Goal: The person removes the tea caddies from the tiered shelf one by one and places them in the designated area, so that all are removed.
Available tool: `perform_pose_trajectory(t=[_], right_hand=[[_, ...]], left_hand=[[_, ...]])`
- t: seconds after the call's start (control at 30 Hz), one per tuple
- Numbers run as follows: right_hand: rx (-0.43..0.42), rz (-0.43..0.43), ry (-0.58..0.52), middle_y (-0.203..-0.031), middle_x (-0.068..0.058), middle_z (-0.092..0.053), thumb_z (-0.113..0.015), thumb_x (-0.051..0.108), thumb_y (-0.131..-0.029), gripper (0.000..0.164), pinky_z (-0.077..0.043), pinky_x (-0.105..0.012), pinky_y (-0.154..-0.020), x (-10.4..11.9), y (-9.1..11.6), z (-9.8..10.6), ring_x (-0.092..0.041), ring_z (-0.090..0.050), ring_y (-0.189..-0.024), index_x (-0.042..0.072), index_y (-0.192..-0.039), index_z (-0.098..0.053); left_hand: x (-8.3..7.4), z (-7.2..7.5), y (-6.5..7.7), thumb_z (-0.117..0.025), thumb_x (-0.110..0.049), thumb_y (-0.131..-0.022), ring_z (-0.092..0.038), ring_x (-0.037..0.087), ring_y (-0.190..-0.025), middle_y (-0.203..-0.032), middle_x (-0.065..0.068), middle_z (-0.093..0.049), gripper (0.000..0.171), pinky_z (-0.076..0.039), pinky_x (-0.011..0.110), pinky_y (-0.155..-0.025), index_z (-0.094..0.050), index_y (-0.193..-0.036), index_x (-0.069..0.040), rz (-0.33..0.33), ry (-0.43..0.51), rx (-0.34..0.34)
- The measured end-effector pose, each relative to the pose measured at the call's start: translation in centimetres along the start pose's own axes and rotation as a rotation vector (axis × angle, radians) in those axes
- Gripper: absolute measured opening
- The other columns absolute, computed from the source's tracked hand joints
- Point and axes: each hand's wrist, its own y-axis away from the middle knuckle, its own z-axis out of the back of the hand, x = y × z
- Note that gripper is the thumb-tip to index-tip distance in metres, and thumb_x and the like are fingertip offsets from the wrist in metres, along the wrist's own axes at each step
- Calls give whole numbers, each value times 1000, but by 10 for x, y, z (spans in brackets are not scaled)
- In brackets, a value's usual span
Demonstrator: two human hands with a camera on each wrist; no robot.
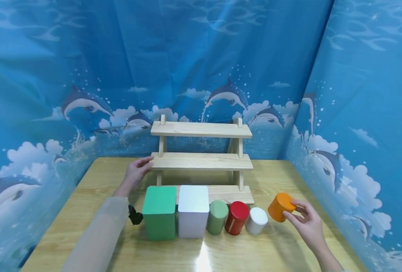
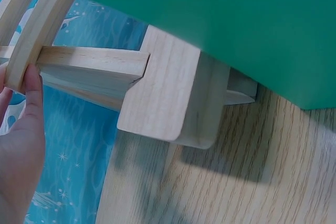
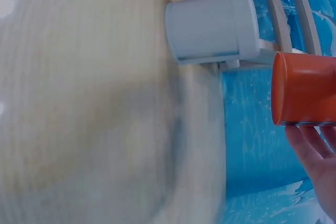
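My right hand grips a small orange round tin, tilted and lifted just off the table at the right end of a row of tins. The right wrist view shows the orange tin against my fingers. My left hand rests on the left end of the middle shelf of a three-tier wooden rack; in the left wrist view my fingers touch the rack's side post.
In front of the rack stand a green square tin, a white square tin, a sage round tin, a red round tin and a white round tin. Blue dolphin curtains wall the wooden table.
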Motion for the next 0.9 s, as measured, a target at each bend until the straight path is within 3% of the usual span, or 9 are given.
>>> perform_pose_trajectory(t=[0.2,0.47,0.9], right_hand=[[-32,-29,94,-110,5,-53,-71,-14,-73,37,-52,-15,-70,-6,7,3,2,-57,-92,-12,-105,-54],[19,-74,202,-111,7,-51,-74,-1,-77,36,-52,-15,-71,-19,17,6,9,-53,-93,-5,-107,-55],[58,-82,166,-107,-3,-52,-75,-5,-74,34,-52,-15,-72,-33,24,1,9,-53,-94,-8,-102,-56]], left_hand=[[3,1,-3,-56,-6,-93,-58,4,-91,-117,6,-53,45,-50,24,-86,-42,-133,8,-13,9,1],[18,7,-14,-61,-12,-91,-58,5,-92,-109,-3,-57,49,-50,22,-83,-45,-132,7,-30,22,-6],[5,2,-6,-56,-5,-92,-58,4,-92,-129,18,-46,45,-49,21,-85,-42,-133,8,-8,20,3]])
